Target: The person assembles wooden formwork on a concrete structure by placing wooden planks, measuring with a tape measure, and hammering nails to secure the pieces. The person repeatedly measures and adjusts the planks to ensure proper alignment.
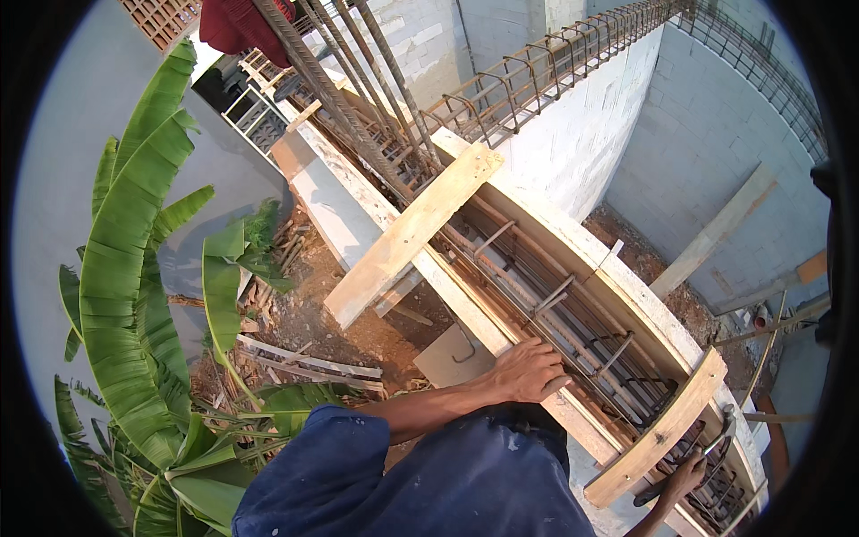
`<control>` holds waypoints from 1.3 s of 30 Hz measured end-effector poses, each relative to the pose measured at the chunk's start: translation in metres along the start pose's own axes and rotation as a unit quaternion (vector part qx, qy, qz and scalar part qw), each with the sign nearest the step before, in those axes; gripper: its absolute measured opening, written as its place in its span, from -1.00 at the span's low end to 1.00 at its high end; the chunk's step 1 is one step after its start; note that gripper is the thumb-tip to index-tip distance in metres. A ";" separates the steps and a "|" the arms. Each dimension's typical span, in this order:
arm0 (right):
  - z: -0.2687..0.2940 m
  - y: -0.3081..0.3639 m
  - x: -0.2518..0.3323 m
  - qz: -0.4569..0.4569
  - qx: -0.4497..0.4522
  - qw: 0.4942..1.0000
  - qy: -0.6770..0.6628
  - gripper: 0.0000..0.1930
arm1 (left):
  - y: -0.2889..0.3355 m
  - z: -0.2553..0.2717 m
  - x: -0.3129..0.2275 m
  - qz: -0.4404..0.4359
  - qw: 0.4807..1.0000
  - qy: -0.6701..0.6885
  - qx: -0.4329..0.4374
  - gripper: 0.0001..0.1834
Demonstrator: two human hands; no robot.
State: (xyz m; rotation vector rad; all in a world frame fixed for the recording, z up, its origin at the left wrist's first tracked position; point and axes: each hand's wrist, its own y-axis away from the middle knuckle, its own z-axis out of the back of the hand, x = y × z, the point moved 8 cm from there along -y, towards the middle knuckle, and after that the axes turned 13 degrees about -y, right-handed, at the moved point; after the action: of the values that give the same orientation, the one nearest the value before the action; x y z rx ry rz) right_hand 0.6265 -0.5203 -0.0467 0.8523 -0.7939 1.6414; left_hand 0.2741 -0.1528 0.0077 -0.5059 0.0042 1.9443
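Observation:
My left hand (530, 371) rests on the near side board (474, 313) of a timber formwork, its fingers curled over the board's top edge. At the lower right my right hand (687, 474) grips a hammer (713, 445) by its handle, the metal head close to the formwork's far side. Between the two side boards run ribbed steel bars (555, 318) tied with stirrups. A short wooden crosspiece (658, 438) spans the formwork between my hands. Farther up, a longer plank (416, 233) lies across it.
Several thick upright rebars (331, 98) rise beyond the plank, next to a person's red sleeve (242, 31). A block wall (582, 116) topped with a rebar cage stands on the right, with a leaning prop (716, 228). Banana leaves (134, 259) and scrap wood (313, 362) lie left, below.

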 end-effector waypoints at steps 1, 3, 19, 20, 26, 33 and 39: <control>-0.001 0.002 0.001 -0.014 0.000 1.000 -0.022 -0.56 | 0.000 0.005 0.000 -0.001 1.000 0.003 -0.023 -0.63; -0.003 0.010 0.011 -0.035 0.012 0.998 -0.041 -0.59 | 0.002 0.012 0.000 0.006 0.999 -0.001 -0.053 -0.65; 0.013 0.022 0.072 -0.126 0.066 0.983 0.116 -0.58 | 0.000 -0.012 -0.010 -0.075 0.992 -0.097 0.001 -0.65; 0.013 0.023 0.072 -0.134 0.060 0.983 0.110 -0.59 | 0.001 -0.013 -0.009 -0.084 0.992 -0.098 -0.005 -0.65; 0.021 0.023 0.068 -0.121 0.019 0.990 0.066 -0.61 | -0.001 -0.016 -0.006 -0.091 0.992 -0.082 0.003 -0.66; 0.077 0.044 0.044 -0.003 -0.039 0.999 0.023 -0.65 | -0.007 0.025 -0.057 0.005 0.992 0.040 -0.116 -0.84; 0.102 0.074 0.026 0.097 -0.136 0.985 0.040 -0.71 | -0.062 -0.049 -0.166 0.112 0.963 0.227 0.095 -0.67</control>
State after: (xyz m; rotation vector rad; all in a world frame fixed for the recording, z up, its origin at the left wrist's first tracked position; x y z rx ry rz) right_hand 0.5637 -0.6083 0.0228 0.5256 -1.0424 1.6761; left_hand 0.4011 -0.2834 0.0353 -0.8389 0.5564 1.9778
